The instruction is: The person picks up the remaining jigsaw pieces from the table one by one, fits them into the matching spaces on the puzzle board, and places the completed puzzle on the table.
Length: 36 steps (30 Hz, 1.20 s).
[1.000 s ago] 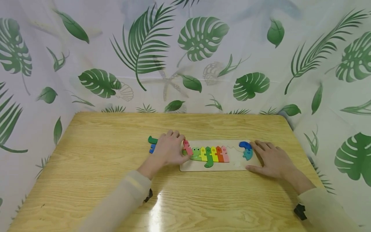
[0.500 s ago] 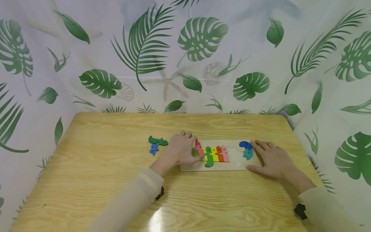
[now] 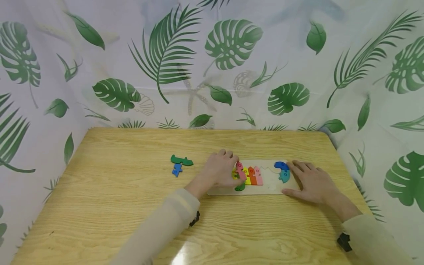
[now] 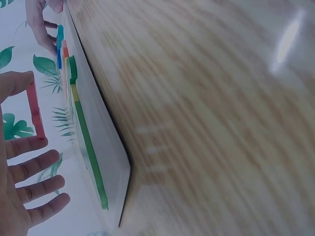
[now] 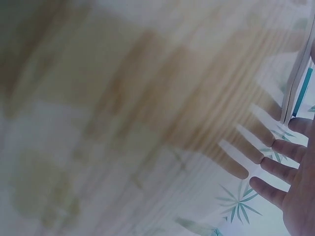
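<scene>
My left hand [image 3: 218,169] pinches a pinkish-red puzzle piece [image 3: 241,170] between thumb and index finger; its other fingers stick out in the left wrist view. The piece [image 4: 35,109] hangs just above the wooden puzzle board [image 3: 269,188]. Below it lies a row of crocodile puzzle pieces, with an orange one [image 3: 253,177] and a pink one [image 3: 258,176] at the right end; my hand hides the left part. At the board's right end, my right hand [image 3: 313,183] rests with fingers spread against the edge, beside a blue piece [image 3: 281,166] joined to a teal piece [image 3: 284,176].
A dark green puzzle piece [image 3: 182,161] and a blue notched piece [image 3: 177,170] lie on the wooden table [image 3: 116,198], left of the board. Leaf-patterned cloth [image 3: 212,66] stands behind the table and along its sides.
My left hand has carried the pinkish-red piece rightward along the board, from the crocodile's head to over the row's middle. The green and blue loose pieces came into full view. My right hand stays put.
</scene>
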### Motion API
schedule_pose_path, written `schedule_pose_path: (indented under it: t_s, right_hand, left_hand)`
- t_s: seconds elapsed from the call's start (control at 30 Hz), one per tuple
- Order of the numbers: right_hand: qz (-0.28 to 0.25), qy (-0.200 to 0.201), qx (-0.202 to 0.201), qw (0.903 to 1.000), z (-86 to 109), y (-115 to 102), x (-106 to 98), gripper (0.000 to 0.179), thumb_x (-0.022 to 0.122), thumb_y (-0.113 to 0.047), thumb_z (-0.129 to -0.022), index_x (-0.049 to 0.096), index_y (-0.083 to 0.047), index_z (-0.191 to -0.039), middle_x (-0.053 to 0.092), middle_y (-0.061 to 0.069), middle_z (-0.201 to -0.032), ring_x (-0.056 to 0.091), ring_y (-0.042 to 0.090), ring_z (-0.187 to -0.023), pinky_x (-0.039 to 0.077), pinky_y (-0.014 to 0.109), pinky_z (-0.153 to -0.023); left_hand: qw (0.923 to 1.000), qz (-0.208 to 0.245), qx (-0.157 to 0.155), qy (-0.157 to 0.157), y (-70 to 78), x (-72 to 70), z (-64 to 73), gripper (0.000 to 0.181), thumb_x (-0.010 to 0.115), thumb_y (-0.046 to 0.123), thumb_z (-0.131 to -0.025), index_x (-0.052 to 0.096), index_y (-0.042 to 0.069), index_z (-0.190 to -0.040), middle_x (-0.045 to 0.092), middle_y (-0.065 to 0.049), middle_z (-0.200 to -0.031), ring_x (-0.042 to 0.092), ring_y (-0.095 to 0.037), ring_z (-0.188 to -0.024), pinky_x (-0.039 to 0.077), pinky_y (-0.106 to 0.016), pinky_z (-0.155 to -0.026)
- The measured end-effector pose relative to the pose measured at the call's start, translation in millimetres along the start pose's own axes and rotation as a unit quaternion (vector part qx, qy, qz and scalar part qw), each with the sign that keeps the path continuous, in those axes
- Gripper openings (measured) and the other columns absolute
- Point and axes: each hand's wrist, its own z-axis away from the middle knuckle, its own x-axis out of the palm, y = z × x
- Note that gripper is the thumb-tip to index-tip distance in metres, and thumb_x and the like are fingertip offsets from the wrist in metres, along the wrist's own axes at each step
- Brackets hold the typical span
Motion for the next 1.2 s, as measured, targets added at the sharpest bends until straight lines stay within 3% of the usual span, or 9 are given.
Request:
schedule_pose_path:
  t_s: [0.27, 0.67, 0.83, 1.2]
  right_hand:
    - [-0.002, 0.001, -0.003, 1.0, -0.7, -0.8, -0.7, 0.112, 0.053, -0.088, -0.087, 0.036, -0.007, -0.164, 0.042, 0.025, -0.164, 0.044, 0.052, -0.145, 0.042, 0.075, -0.11]
    - [-0.003, 0.002, -0.006, 1.0, -1.0, 2.2, 1.4, 0.112, 0.053, -0.087, -0.088, 0.036, -0.008, -0.164, 0.041, 0.025, -0.164, 0.044, 0.052, -0.145, 0.042, 0.076, -0.11]
    - [-0.003, 0.002, -0.006, 1.0, -1.3, 2.2, 0.8, 0.112, 0.053, -0.087, -0.088, 0.036, -0.008, -0.164, 0.042, 0.025, -0.164, 0.045, 0.052, -0.145, 0.043, 0.075, -0.11]
    - [0.003, 0.003, -0.005, 1.0, -0.7, 0.0, 0.0, 0.111, 0.053, -0.087, -0.088, 0.037, -0.007, -0.164, 0.043, 0.025, -0.163, 0.045, 0.052, -0.144, 0.044, 0.074, -0.109]
  left_hand:
    - [0.9996, -0.01, 0.021, 0.017, 10.1, 2.7, -6.4, 0.07, 0.053, 0.076, -0.092, 0.064, 0.022, -0.135, 0.067, 0.002, -0.131, 0.063, -0.018, -0.114, 0.059, -0.032, -0.085]
    - [0.9994, 0.008, 0.032, -0.007, 23.3, 8.2, -18.5, 0.072, 0.057, 0.074, -0.093, 0.06, 0.024, -0.145, 0.065, 0.0, -0.14, 0.061, -0.021, -0.13, 0.053, -0.038, -0.11]
    - [0.9991, 0.019, 0.033, -0.018, 26.7, 15.2, -22.6, 0.072, 0.056, 0.073, -0.094, 0.059, 0.023, -0.146, 0.064, -0.001, -0.141, 0.061, -0.021, -0.129, 0.056, -0.035, -0.104]
    - [0.9986, 0.026, 0.041, -0.023, 34.8, 16.8, -30.6, 0.076, 0.054, 0.074, -0.095, 0.055, 0.023, -0.151, 0.062, -0.002, -0.147, 0.06, -0.021, -0.134, 0.057, -0.036, -0.103]
